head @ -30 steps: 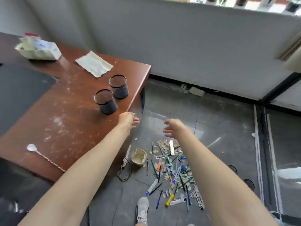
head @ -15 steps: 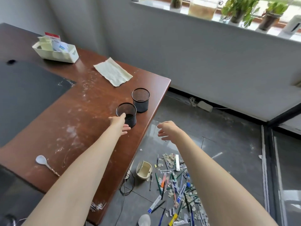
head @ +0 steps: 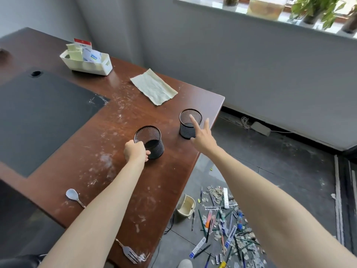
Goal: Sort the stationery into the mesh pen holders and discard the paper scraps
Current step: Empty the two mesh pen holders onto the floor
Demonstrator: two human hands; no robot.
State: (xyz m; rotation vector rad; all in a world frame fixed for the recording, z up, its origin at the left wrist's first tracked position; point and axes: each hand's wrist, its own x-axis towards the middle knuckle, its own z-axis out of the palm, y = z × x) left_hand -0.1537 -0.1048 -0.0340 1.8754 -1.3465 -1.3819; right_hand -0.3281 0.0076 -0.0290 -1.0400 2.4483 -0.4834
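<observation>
A white box (head: 87, 63), a crumpled cloth (head: 154, 87), a spoon (head: 72, 195) and a fork (head: 129, 252) lie apart on the dusty brown desk (head: 108, 132).

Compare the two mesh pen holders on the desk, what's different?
The nearer holder is gripped by the left hand; the farther holder has only the open right hand spread before it. The nearer holder stands inboard; the farther holder sits by the desk edge. Both are black, upright, look empty.

No legible text: white marks on the red card (head: 82, 43) in the white basket (head: 100, 69), blue print on its packets (head: 90, 56) and printing on the pen packaging (head: 197, 248) on the floor are all too blurred to read.
</observation>
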